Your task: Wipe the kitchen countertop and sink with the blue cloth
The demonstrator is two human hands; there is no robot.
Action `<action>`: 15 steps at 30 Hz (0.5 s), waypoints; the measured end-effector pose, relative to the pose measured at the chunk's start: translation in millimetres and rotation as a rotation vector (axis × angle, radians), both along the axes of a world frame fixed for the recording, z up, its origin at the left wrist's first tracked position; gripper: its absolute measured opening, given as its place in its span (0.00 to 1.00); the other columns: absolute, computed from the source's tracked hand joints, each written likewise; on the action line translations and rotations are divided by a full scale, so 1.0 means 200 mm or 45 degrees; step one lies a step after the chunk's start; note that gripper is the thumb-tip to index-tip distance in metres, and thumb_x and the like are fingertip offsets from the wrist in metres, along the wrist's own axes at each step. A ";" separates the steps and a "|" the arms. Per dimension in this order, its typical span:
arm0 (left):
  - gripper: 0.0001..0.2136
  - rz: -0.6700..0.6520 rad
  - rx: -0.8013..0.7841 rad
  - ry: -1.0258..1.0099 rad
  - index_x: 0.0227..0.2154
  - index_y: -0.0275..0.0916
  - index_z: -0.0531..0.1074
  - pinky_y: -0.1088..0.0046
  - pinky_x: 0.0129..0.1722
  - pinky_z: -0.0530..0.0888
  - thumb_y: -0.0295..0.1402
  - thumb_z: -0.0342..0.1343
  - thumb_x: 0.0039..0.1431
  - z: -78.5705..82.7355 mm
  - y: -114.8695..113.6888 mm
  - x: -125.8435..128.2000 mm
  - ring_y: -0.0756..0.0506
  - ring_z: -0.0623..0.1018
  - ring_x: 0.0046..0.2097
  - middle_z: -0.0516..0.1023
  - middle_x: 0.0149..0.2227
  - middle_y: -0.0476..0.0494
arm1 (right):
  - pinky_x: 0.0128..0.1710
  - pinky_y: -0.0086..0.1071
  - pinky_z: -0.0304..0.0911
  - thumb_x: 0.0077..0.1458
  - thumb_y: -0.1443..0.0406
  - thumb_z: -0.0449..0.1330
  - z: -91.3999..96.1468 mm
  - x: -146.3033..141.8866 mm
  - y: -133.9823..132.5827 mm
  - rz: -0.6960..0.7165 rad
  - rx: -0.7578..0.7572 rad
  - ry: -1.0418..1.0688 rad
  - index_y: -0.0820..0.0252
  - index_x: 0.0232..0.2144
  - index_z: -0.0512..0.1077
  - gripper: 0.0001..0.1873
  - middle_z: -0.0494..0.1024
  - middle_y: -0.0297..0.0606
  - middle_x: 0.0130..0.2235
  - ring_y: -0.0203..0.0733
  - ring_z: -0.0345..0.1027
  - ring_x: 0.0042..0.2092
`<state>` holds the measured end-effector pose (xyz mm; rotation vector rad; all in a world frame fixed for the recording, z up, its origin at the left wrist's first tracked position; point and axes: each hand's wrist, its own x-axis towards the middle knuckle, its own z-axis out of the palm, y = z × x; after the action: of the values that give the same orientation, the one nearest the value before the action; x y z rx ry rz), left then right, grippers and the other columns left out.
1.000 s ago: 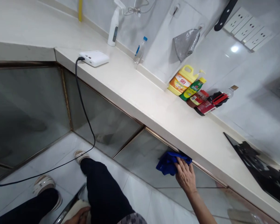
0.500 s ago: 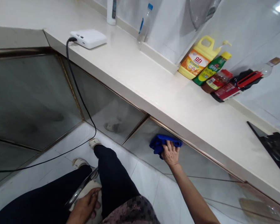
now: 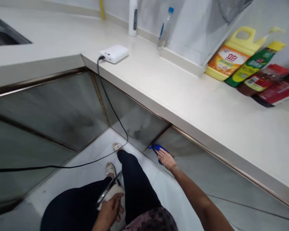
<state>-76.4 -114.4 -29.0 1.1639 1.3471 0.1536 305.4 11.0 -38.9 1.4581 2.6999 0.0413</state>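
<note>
Cloth (image 3: 155,147), 1, blue: against panel (image 3: 199,160), under right hand (image 3: 166,158); fingers together, clamping unclear. Left hand (image 3: 112,207): at seat (image 3: 114,189), grip unclear. Wiping seemingly under way; portions done, remaining: cannot tell.

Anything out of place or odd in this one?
One thing: the cable drops from the white box over the edge of the counter and passes close to the shoes, so it might snag. Whether it touches the floor is unclear. No spill stands out near the cloth.
</note>
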 end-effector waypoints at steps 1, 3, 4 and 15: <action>0.29 0.009 0.021 -0.017 0.55 0.34 0.68 0.67 0.31 0.75 0.50 0.38 0.64 0.01 -0.01 0.00 0.42 0.80 0.24 0.81 0.28 0.43 | 0.66 0.40 0.56 0.57 0.73 0.52 0.01 -0.02 0.00 0.026 -0.001 0.016 0.66 0.43 0.77 0.16 0.77 0.47 0.56 0.42 0.70 0.57; 0.29 0.038 0.080 -0.020 0.51 0.34 0.72 0.65 0.32 0.74 0.52 0.40 0.62 0.03 -0.02 -0.01 0.41 0.79 0.25 0.80 0.27 0.42 | 0.66 0.42 0.55 0.56 0.74 0.50 0.05 -0.06 -0.03 0.068 0.006 0.059 0.65 0.39 0.76 0.16 0.79 0.49 0.52 0.44 0.71 0.56; 0.28 0.055 0.118 -0.018 0.49 0.35 0.74 0.64 0.35 0.74 0.52 0.43 0.61 0.05 -0.03 -0.01 0.40 0.80 0.27 0.80 0.26 0.41 | 0.67 0.44 0.55 0.56 0.75 0.49 0.07 -0.08 -0.05 0.080 0.010 0.086 0.64 0.38 0.76 0.16 0.80 0.50 0.51 0.45 0.71 0.56; 0.30 0.659 -0.273 -0.805 0.48 0.36 0.72 0.74 0.27 0.67 0.57 0.60 0.53 0.27 -0.20 0.06 0.50 0.76 0.25 0.80 0.34 0.42 | 0.28 0.31 0.67 0.51 0.57 0.54 0.72 -0.10 -0.38 -0.929 -0.217 0.964 0.55 0.43 0.70 0.18 0.79 0.33 0.31 0.44 0.73 0.29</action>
<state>-63.9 -154.9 24.1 0.4946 1.0301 0.6746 286.2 -65.9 104.6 2.6835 2.2705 -0.9138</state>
